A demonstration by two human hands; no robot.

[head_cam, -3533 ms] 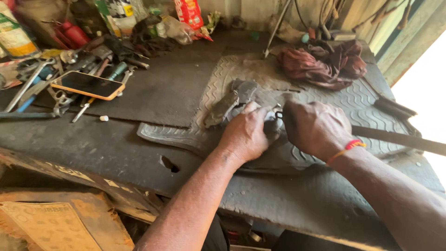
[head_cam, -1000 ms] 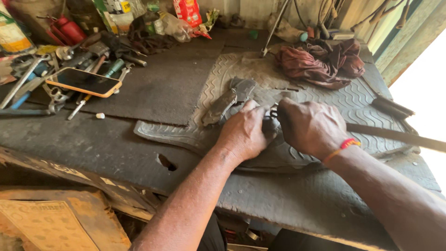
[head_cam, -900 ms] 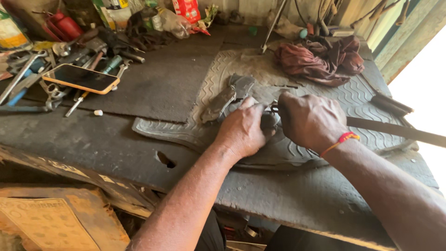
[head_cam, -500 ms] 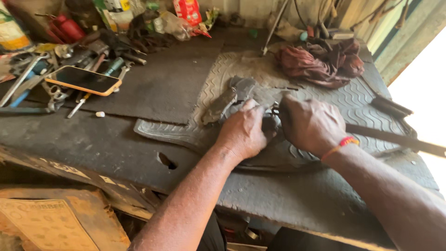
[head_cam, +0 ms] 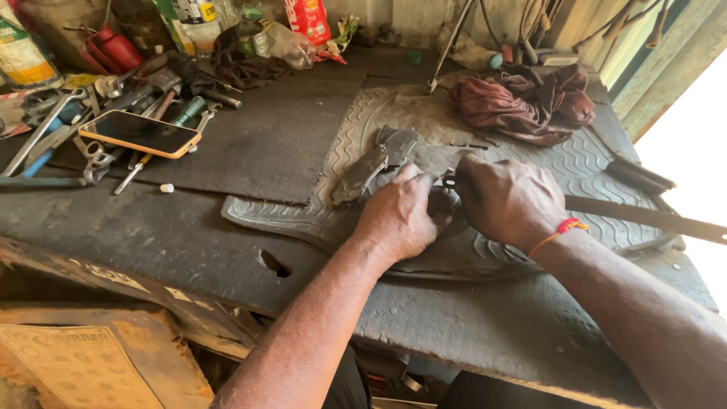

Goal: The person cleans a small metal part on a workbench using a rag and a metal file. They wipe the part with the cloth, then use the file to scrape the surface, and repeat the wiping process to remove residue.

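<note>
On a ribbed grey rubber mat [head_cam: 591,163] lying on the workbench, my two hands meet over a small dark rubber piece [head_cam: 439,203]. My left hand [head_cam: 400,218] presses down on it, fingers curled over its near side. My right hand [head_cam: 506,198] is closed around a small dark tool [head_cam: 450,182]; only a metal loop of it shows at my fingertips, the rest is hidden. A red thread is tied around my right wrist. Grey rubber scraps [head_cam: 376,160] lie just beyond my left hand.
A phone in an orange case [head_cam: 140,134] rests on spanners and pliers [head_cam: 45,144] at the left. Dark red cloth [head_cam: 524,102] is bunched at the back. A long dark strip [head_cam: 651,218] runs right. Bottles and packets [head_cam: 193,26] line the back. The bench has a hole [head_cam: 273,263].
Both hands stay together at the same spot on the mat. Only small finger movements and slight shifts of the view show.
</note>
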